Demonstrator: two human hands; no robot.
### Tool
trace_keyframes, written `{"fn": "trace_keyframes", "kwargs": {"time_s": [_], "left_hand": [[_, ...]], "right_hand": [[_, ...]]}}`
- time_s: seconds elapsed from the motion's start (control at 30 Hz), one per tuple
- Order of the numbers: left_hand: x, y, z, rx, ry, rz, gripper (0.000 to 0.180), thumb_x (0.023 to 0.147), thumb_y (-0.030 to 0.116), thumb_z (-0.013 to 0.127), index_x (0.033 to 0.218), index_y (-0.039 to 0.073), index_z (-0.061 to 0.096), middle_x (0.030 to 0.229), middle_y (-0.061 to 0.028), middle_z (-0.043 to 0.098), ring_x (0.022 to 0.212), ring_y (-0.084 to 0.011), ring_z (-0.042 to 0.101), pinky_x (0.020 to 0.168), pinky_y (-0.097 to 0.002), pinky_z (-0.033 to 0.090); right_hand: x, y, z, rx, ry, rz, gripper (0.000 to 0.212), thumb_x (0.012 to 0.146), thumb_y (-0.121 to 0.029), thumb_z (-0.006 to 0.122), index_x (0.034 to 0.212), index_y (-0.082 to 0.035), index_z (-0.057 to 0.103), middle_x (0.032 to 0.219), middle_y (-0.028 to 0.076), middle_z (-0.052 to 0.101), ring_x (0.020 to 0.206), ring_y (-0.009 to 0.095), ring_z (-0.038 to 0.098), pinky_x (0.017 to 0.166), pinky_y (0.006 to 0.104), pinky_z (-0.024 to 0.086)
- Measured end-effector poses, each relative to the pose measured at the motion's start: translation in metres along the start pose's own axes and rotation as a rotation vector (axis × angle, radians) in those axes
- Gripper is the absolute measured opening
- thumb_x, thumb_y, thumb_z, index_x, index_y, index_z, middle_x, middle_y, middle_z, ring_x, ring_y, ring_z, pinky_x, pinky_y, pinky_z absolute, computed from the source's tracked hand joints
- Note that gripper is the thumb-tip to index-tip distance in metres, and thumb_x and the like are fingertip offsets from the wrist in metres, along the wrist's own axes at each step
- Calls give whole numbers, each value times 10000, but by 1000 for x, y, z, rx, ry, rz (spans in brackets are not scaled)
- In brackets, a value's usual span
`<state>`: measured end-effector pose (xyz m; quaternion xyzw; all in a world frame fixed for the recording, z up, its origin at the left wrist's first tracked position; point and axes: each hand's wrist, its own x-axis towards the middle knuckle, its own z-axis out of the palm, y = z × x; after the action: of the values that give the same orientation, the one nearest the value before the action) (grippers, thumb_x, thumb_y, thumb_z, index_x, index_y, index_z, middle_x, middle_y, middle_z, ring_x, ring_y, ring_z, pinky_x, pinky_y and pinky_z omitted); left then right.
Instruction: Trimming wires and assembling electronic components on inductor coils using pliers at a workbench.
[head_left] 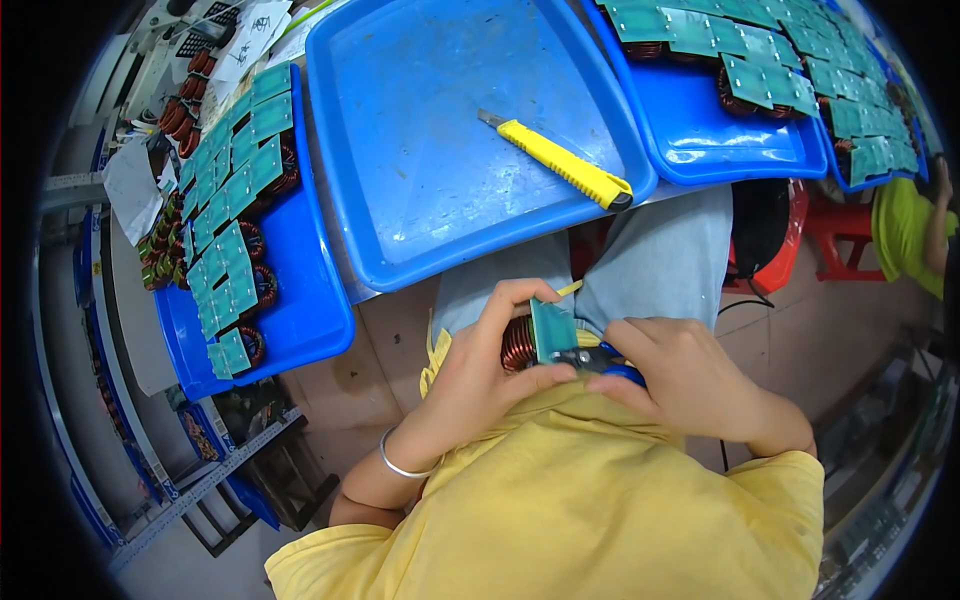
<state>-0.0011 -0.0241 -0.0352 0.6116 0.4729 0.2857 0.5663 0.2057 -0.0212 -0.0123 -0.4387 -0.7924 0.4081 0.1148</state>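
Over my lap, my left hand (490,365) grips a copper-wound toroid coil (518,343) with a green circuit board (553,326) fixed to its side. The board stands on edge and faces right. My right hand (685,375) is closed round a pair of blue-handled cutting pliers (622,372). Their dark metal jaws touch or lie very close to the lower part of the board's face. Whether a wire sits between the jaws is too small to tell.
Ahead is a blue tray (345,170) holding a yellow utility knife (565,165). Rows of board-topped coils fill parts of a left blue tray (300,345) and a right blue tray (690,140). A person in bright green (905,235) is at far right, beside a red stool (845,235).
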Motion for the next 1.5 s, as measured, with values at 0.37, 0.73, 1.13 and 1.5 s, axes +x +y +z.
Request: {"fn": "trace_keyframes", "kwargs": {"time_s": [0.37, 0.73, 1.13, 1.5], "left_hand": [[29, -86, 9, -255, -75, -591, 294, 890, 247, 551, 1028, -3, 480, 704, -62, 574, 510, -103, 544, 429, -212, 420], [-1, -20, 5, -452, -313, -254, 436, 811, 96, 651, 1196, 24, 458, 999, -11, 528, 898, -64, 502, 766, -205, 432], [15, 59, -13, -398, -5, 99, 602, 683, 5, 742, 1198, 18, 430, 1078, -60, 537, 985, -114, 534, 845, -251, 436], [-3, 60, -11, -144, 47, 164, 612, 637, 37, 785, 1165, 11, 477, 1072, -59, 523, 950, -121, 539, 813, -246, 449]], "right_hand": [[47, 89, 55, 572, -466, 364, 471, 928, -406, 392, 736, -11, 560, 564, 85, 524, 519, 198, 479, 490, 359, 386], [6, 41, 0, 460, -112, 193, 302, 936, -302, 416, 847, -33, 520, 657, 47, 536, 625, 149, 526, 594, 296, 428], [8, -11, -53, -137, 428, -187, 353, 738, -296, 667, 857, -3, 511, 730, 128, 504, 666, 311, 524, 598, 370, 417], [3, -17, -44, -231, 400, -187, 405, 696, -352, 693, 831, -17, 509, 734, 112, 507, 670, 305, 529, 576, 369, 413]]}}
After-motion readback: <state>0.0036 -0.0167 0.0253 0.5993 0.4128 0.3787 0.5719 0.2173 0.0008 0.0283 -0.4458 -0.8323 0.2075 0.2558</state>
